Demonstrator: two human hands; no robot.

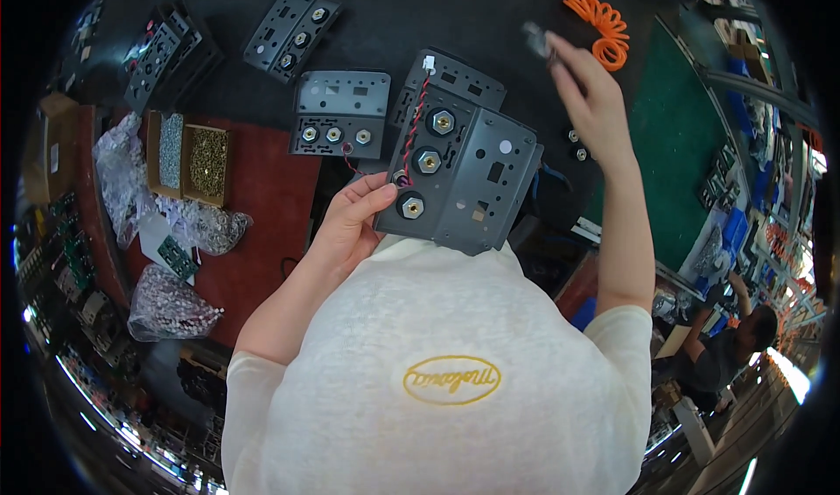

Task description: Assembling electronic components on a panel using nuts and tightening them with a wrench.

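Panel (466,167) in the left hand (352,222), right hand (597,101) out over the dark bench (420,14).
From where I stand, the left hand clamps the dark grey panel at its left edge, before the pale shirt (446,320); beside its thumb a red-and-black wire (415,138) runs forward to a white connector (429,63). The right hand pinches a small grey thing (535,40), too blurred to name, near an orange coiled hose (610,53). Ahead of the left hand lies another panel (341,110).

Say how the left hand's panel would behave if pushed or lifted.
The panel looks stiff, given its flat faces and crisp bend. It may feel heavier toward its three nuts. Its thin twisted wire would probably flop about.
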